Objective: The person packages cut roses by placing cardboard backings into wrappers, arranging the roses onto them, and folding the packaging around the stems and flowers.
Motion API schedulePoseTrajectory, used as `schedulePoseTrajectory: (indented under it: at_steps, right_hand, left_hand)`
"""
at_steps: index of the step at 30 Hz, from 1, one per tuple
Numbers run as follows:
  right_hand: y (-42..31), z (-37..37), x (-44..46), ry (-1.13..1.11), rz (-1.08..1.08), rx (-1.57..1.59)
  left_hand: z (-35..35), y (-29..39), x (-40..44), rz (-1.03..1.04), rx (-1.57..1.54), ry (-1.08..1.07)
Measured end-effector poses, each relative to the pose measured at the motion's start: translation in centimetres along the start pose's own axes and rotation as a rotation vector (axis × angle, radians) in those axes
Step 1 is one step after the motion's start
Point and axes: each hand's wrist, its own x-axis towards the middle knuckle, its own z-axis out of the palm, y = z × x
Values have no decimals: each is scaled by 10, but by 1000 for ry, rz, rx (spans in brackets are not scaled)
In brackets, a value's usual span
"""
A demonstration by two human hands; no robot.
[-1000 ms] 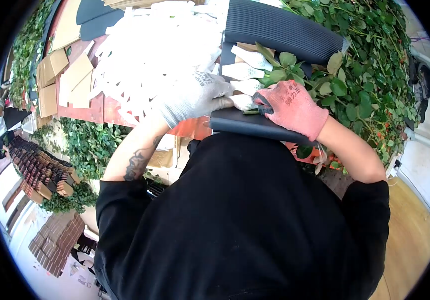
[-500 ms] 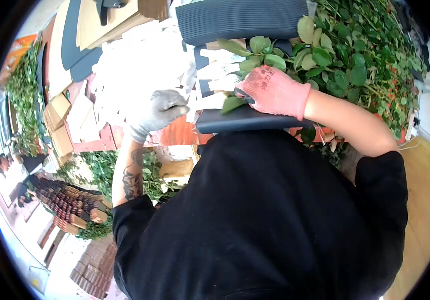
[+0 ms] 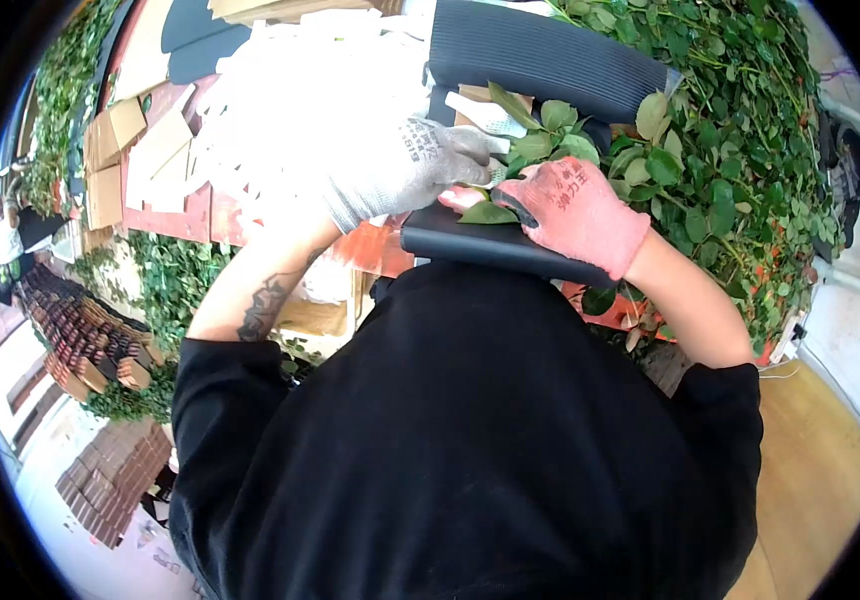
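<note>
My left hand (image 3: 415,165), in a grey-white glove, is closed at the flower heads; its fingers hide what they pinch. Beside its fingertips a pink flower head (image 3: 461,199) shows bare at the near end of the row. My right hand (image 3: 575,212), in a pink glove with dark fingertips, is closed around leafy stems just right of that flower. A white sleeve net (image 3: 485,114) covers a flower head farther back. Green leaves (image 3: 556,130) spread beyond my right hand. Below both hands lies the padded dark edge (image 3: 510,250) of the holder.
Bright white sleeves (image 3: 280,110) are piled left of the holder. A ribbed dark sheet (image 3: 550,60) lies at the back. Cardboard pieces (image 3: 160,160) sit on the red table (image 3: 190,216). Leafy stems (image 3: 730,150) fill the right side. Stacked flower bundles (image 3: 80,325) stand at far left.
My left hand moved away to the left over the white pile, then came back to the flower heads. The nearest flower, white-covered earlier, now shows pink. My right hand stays closed at the stems.
</note>
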Motion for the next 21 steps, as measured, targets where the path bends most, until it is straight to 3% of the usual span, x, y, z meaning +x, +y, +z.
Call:
schedulePoseTrajectory:
  at_steps: [1,6,8,10,12,16,21]
  right_hand:
    - [3,12,-1,117,-43,-10]
    - [-9,-18,7,-3,-47,-42]
    - [-11,-12,9,118,93,-178]
    - [-4,6,10,201,64,-154]
    - [-2,10,11,157,131,-175]
    - [4,9,15,126,144,-125]
    - [0,12,18,205,80,-149]
  left_hand:
    - [2,0,-1,-21,-11,-20]
    - [0,9,-9,-73,57,-82]
    - [-4,12,-18,-95,-12,-9]
    - [-11,17,-22,-102,-77,52]
    - [-16,26,-25,-252,-335,-207]
    - [-12,20,-29,-333,-588,-244]
    - [-13,19,-27,-364,-673,-296]
